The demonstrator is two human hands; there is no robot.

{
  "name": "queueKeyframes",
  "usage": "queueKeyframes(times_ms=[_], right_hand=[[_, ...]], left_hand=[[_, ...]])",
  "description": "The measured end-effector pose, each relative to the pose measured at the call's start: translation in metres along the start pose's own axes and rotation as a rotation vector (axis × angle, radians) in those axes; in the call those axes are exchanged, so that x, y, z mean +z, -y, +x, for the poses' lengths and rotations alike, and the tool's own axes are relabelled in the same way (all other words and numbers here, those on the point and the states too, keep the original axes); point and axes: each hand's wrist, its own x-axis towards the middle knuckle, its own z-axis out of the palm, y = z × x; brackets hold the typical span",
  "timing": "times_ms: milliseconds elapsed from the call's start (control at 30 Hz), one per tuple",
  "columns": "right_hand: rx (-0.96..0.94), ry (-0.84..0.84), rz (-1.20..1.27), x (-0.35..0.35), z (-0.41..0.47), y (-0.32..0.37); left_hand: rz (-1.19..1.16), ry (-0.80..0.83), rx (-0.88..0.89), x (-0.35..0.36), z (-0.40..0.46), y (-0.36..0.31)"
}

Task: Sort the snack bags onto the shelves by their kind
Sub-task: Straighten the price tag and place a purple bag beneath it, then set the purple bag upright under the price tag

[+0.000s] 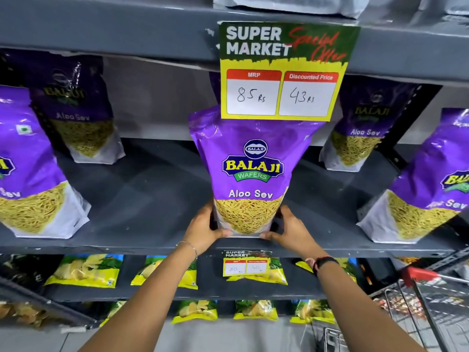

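A purple Aloo Sev bag [250, 168] stands upright at the front middle of the dark grey shelf [152, 199]. My left hand [203, 228] grips its lower left corner and my right hand [286, 231] grips its lower right corner. Its top edge is hidden behind a yellow price sign [281, 72] hanging from the shelf above. Other purple Aloo Sev bags stand on the same shelf: one at the far left [28, 174], one behind it [81, 110], one at the back right [360, 128], one at the far right [426, 194].
Yellow and green snack bags [86, 270] lie on the two lower shelves. A small price tag [245, 264] hangs below the held bag. A wire shopping trolley with a red handle [421, 275] stands at the lower right. Grey bags sit on the top shelf [291, 6].
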Motion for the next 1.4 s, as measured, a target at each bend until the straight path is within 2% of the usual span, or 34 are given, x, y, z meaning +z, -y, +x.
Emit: queueKeyframes(times_ms=[367, 567, 667, 733, 833, 933, 1033, 1100, 1167, 1267, 1333, 1400], right_hand=[[0.014, -0.055, 0.010, 0.014, 0.000, -0.008], [-0.005, -0.015, 0.015, 0.011, -0.004, -0.007], [-0.056, -0.037, 0.012, 0.001, -0.013, -0.002], [-0.124, -0.148, 0.007, -0.011, -0.020, 0.006], [-0.271, -0.374, 0.068, -0.034, -0.032, 0.031], [-0.419, -0.685, 0.161, -0.063, -0.053, 0.076], [-0.620, -0.978, 0.246, -0.094, -0.081, 0.127], [-0.761, -1.092, 0.269, -0.113, -0.095, 0.162], [-0.874, -1.159, 0.278, -0.132, -0.101, 0.196], [-0.929, -1.104, 0.205, -0.159, -0.097, 0.241], [-0.768, -0.910, 0.099, -0.176, -0.085, 0.260], [-0.562, -0.618, 0.051, -0.190, -0.070, 0.267]], left_hand=[[-0.006, -0.015, -0.085, 0.009, 0.000, 0.008], [0.094, -0.002, -0.029, 0.006, -0.003, 0.002], [0.131, -0.056, 0.029, -0.007, -0.008, 0.001], [0.165, -0.186, 0.130, -0.021, -0.016, -0.006], [0.156, -0.541, 0.377, -0.047, -0.034, -0.038], [0.069, -0.870, 0.603, -0.076, -0.052, -0.088], [-0.008, -1.057, 0.806, -0.104, -0.068, -0.143], [-0.023, -1.109, 0.896, -0.120, -0.076, -0.181], [-0.020, -1.071, 0.916, -0.134, -0.080, -0.220], [0.003, -0.838, 0.794, -0.149, -0.075, -0.269], [0.020, -0.619, 0.638, -0.158, -0.067, -0.290], [0.060, -0.405, 0.490, -0.164, -0.062, -0.304]])
